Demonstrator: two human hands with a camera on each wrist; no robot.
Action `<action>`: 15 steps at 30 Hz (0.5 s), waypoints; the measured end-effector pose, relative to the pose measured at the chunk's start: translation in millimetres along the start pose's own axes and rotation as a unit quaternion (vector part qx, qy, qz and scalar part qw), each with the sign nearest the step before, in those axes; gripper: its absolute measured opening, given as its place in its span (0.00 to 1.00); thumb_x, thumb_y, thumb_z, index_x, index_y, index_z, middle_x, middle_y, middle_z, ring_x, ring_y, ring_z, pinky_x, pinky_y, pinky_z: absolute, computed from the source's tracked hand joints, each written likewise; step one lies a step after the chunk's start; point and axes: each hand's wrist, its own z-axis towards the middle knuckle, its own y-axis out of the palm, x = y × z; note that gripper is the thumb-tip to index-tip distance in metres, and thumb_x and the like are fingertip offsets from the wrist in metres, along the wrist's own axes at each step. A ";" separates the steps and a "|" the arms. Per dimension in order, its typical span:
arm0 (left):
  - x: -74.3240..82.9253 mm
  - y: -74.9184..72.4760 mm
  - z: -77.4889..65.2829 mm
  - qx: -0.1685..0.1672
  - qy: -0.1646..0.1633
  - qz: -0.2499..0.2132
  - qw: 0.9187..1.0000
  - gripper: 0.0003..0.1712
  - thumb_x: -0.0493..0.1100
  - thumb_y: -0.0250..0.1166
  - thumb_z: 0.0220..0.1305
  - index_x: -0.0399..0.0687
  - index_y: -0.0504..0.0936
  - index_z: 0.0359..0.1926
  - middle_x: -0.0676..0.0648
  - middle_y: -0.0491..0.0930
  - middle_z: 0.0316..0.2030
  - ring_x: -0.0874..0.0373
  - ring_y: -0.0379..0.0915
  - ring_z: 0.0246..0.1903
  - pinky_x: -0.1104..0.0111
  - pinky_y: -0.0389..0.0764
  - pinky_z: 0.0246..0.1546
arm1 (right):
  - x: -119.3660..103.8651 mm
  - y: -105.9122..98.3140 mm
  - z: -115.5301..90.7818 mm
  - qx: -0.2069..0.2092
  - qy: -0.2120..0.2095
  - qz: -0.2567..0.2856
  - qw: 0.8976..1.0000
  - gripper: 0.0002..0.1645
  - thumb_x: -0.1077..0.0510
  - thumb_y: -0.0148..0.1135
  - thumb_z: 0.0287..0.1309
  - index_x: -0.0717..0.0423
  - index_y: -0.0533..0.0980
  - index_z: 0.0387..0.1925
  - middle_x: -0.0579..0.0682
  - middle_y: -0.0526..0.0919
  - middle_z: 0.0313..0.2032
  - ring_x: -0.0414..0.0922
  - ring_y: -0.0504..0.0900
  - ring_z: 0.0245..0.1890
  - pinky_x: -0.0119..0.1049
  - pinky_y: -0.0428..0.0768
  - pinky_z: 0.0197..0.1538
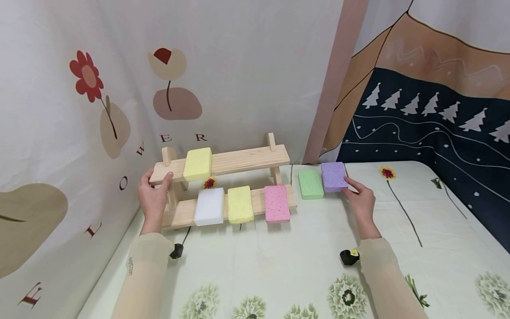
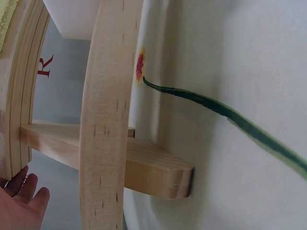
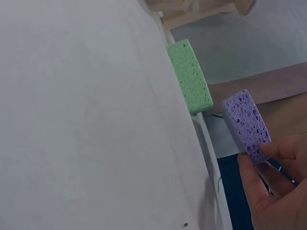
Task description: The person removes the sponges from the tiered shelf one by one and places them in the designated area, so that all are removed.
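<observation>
My left hand (image 1: 154, 195) grips the left end of the upper board of a two-tier wooden shelf (image 1: 251, 158); in the left wrist view its fingertips (image 2: 29, 184) touch the board's end. My right hand (image 1: 361, 200) pinches a purple sponge (image 1: 334, 176) by its right edge. In the right wrist view that sponge (image 3: 247, 125) is raised off the cloth, apart from a green sponge (image 1: 311, 184) lying to its left. A yellow sponge (image 1: 198, 164) sits on the upper board. On the lower board are a white sponge (image 1: 210, 206), another yellow sponge (image 1: 241, 204) and a pink sponge (image 1: 276, 203).
A pale cloth with printed flowers (image 1: 263, 252) covers the table. Behind the shelf hangs a printed curtain (image 1: 247, 79), and a dark tree-patterned cloth (image 1: 422, 128) hangs at the right. The shelf stands close to the back edge.
</observation>
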 end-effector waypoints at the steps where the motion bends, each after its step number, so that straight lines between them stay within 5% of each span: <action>1: 0.0 0.1 -0.1 0.000 0.001 0.000 1.000 0.45 0.61 0.65 0.64 0.44 0.62 0.73 0.41 0.65 0.71 0.46 0.62 0.71 0.53 0.65 0.73 | 1.2 0.3 0.6 -0.003 0.002 -0.005 1.000 0.24 0.63 0.58 0.68 0.54 0.75 0.65 0.58 0.73 0.68 0.56 0.81 0.58 0.09 0.67 0.34; 5: -0.2 0.6 -0.6 0.003 0.003 0.000 1.000 0.45 0.61 0.65 0.64 0.44 0.62 0.73 0.41 0.65 0.71 0.46 0.62 0.71 0.54 0.64 0.74 | 5.2 1.5 2.4 -0.009 0.007 -0.024 1.000 0.24 0.63 0.58 0.68 0.54 0.75 0.64 0.57 0.73 0.67 0.54 0.81 0.58 0.16 0.74 0.42; 10: 0.1 0.6 -0.8 0.003 -0.001 0.000 1.000 0.45 0.61 0.65 0.64 0.45 0.62 0.73 0.42 0.65 0.71 0.47 0.61 0.71 0.56 0.63 0.74 | 9.6 3.8 5.0 -0.013 0.002 -0.029 0.999 0.24 0.64 0.58 0.67 0.57 0.75 0.64 0.59 0.74 0.66 0.56 0.79 0.60 0.45 0.78 0.62; 15: 0.2 0.2 -0.4 0.001 -0.004 -0.002 1.000 0.46 0.62 0.65 0.63 0.45 0.61 0.74 0.42 0.64 0.72 0.47 0.60 0.72 0.56 0.63 0.75 | 12.8 5.3 8.1 -0.017 0.008 -0.030 0.999 0.24 0.66 0.57 0.67 0.58 0.75 0.63 0.60 0.75 0.65 0.55 0.78 0.62 0.48 0.76 0.65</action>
